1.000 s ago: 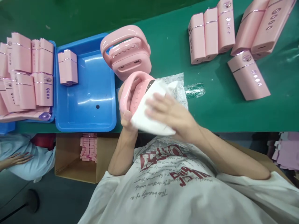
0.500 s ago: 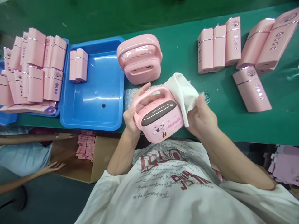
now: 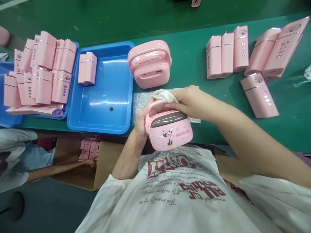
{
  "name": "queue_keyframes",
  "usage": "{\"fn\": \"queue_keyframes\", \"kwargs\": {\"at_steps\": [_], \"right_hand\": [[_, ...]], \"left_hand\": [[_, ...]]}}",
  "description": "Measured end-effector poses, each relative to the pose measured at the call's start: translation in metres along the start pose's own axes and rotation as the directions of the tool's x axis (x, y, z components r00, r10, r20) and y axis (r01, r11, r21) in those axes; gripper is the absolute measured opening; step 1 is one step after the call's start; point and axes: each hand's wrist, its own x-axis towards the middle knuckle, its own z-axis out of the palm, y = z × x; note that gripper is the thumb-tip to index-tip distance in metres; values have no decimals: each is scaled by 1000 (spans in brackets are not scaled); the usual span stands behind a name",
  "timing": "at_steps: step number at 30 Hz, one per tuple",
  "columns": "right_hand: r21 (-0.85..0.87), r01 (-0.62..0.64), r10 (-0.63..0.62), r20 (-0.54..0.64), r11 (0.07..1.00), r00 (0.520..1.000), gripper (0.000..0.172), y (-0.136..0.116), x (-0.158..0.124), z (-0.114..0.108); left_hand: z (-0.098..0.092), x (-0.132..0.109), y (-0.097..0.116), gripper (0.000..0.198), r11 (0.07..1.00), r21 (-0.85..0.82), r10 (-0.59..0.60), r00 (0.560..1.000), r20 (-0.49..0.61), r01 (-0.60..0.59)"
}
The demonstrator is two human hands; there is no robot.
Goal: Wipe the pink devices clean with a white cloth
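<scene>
— What is held in the left hand (image 3: pixel 141 121)?
— The pink handled device (image 3: pixel 170 135), gripped by curled fingers, between both hands.
— And in the right hand (image 3: pixel 191 101)?
— The white cloth (image 3: pixel 164 95) is pinched there, against the handle (image 3: pixel 156 103); a second device (image 3: pixel 153 76) is seen beyond both hands.

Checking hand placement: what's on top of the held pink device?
The right hand holds a white cloth against the handle of the pink device; the left hand grips one side. The handle's part beneath the cloth is hidden.
</scene>
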Motion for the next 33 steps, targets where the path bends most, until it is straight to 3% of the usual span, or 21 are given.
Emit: {"fn": "queue_keyframes", "kwargs": {"at_steps": [4, 8, 10, 12, 15, 20, 23, 28, 30, 33], "right_hand": [[-248, 20, -24, -16, 968, 1000, 22, 4, 6, 1], [-124, -57, 23, -259, 991, 966, 41, 15, 2, 12], [-52, -66, 47, -310, 996, 949, 46, 16, -4, 16], [-46, -40, 24, -313, 998, 949, 46, 12, -12, 19], [-166, 89, -136, -294, 982, 946, 41, -4, -25, 25], [-462, 332, -434, -133, 822, 891, 41, -28, -41, 42], [-484, 339, -452, -137, 807, 881, 41, -24, -50, 40], [-391, 162, -284, -278, 906, 917, 43, -12, -66, 30], [-439, 238, -375, -257, 866, 891, 46, -18, -67, 37], [-477, 425, -520, -81, 769, 850, 43, -32, -64, 51]], "left_hand": [[-2, 3, 2, 51, 997, -72, 23, 1000, -17, -24], [-7, 5, 5, 50, 991, -134, -9, 997, -83, -3], [-9, 5, 5, 50, 989, -148, -9, 996, -86, -4], [-9, 4, 5, 47, 987, -152, 39, 996, -83, -51], [-7, 3, 3, 38, 973, -135, 171, 979, -110, -185], [-1, -1, 3, 29, 964, -53, 244, 947, -208, -260], [-1, -4, 2, 28, 960, -37, 262, 935, -238, -278], [0, -2, 2, 31, 971, -100, 190, 953, -238, -219], [1, -1, 4, 29, 972, -120, 170, 956, -238, -203], [1, 0, 5, 26, 974, -159, 126, 968, -217, -162]]}}
